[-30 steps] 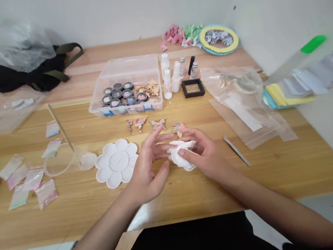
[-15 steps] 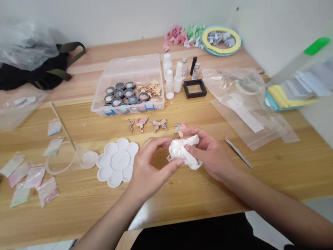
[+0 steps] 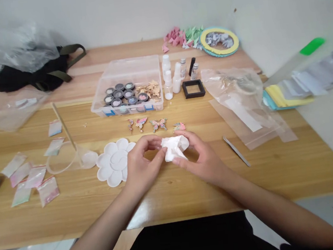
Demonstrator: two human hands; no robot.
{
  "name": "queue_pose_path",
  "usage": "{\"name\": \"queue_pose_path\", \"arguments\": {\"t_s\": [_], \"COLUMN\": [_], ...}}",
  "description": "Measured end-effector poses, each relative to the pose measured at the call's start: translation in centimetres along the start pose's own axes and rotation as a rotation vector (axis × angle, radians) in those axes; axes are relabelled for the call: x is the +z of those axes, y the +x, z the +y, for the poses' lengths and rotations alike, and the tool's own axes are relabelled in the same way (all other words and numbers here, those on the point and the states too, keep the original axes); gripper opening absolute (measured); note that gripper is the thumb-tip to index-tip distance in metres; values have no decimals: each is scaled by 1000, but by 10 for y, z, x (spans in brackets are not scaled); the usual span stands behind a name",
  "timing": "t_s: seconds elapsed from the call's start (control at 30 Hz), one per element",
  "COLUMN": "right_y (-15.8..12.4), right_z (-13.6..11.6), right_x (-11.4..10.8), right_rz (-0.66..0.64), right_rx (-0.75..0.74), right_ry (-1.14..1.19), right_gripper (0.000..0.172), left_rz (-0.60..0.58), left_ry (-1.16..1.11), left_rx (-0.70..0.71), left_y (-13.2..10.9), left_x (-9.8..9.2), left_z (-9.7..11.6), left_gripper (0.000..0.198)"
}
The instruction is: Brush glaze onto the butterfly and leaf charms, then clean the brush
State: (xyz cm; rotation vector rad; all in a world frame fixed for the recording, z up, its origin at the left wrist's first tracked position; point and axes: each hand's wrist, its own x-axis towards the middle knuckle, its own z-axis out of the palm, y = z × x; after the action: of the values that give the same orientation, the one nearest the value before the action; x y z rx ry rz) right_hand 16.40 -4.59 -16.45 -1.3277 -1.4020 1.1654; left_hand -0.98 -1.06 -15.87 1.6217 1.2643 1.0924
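A crumpled white tissue [image 3: 175,148] is held between both hands above the table. My left hand [image 3: 144,159] pinches its left side between thumb and fingers. On the other side, my right hand [image 3: 201,153] grips the tissue, thumb toward me. Just beyond the hands lie small decorated pieces: a coloured butterfly [image 3: 158,124], a winged piece [image 3: 141,123], and another piece [image 3: 179,126] close to my right fingertips. The white flower-shaped palette [image 3: 113,163] is left of my left hand, partly covered by it. Tweezers [image 3: 236,151] rest to the right.
Behind stands an open clear box [image 3: 128,109] with pots of glitter and gold cutouts. Several white bottles [image 3: 168,88] and a black frame [image 3: 193,89] are beside it. A plastic cup [image 3: 62,163] with a stick lies left, near small powder bags [image 3: 48,190]. Plastic bags [image 3: 242,104] lie right.
Both hands have shifted slightly left with the tissue. The tissue has been turned and refolded, and my right thumb has moved down to its lower edge.
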Motion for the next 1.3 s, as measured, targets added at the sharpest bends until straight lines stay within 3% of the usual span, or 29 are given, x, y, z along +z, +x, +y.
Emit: {"name": "queue_pose_path", "arguments": {"t_s": [0.17, 0.33, 0.43, 0.53, 0.77, 0.97, 1.3], "right_y": [-2, -3, -5, -4, 0, 1, 9], "right_z": [1, 8, 7, 3, 1, -4, -1], "right_x": [4, 10, 9, 6, 2, 0, -2], "right_rz": [111, 271, 343, 315, 203, 87, 57], "right_rx": [-62, -80, -193, -263, -207, -117, 61], "right_ry": [-207, -204, -323, -387, -365, -256, 171], "right_gripper": [43, 62, 44, 25, 36, 26, 29], "left_rz": [-35, -29, -50, -103, -214, -292, -79], "left_ry": [-49, -76, -134, -199, -260, -320, -354], "left_rx": [-96, -164, -197, -206, -132, -58, -17], "left_y": [0, 1, 3, 6, 5, 1, 3], "left_x": [1, 2, 2, 3, -3, -4, -1], "left_z": [0, -1, -4, -7, -1, 4, 2], "left_gripper": [15, 17, 20, 21, 13, 21, 14]}}
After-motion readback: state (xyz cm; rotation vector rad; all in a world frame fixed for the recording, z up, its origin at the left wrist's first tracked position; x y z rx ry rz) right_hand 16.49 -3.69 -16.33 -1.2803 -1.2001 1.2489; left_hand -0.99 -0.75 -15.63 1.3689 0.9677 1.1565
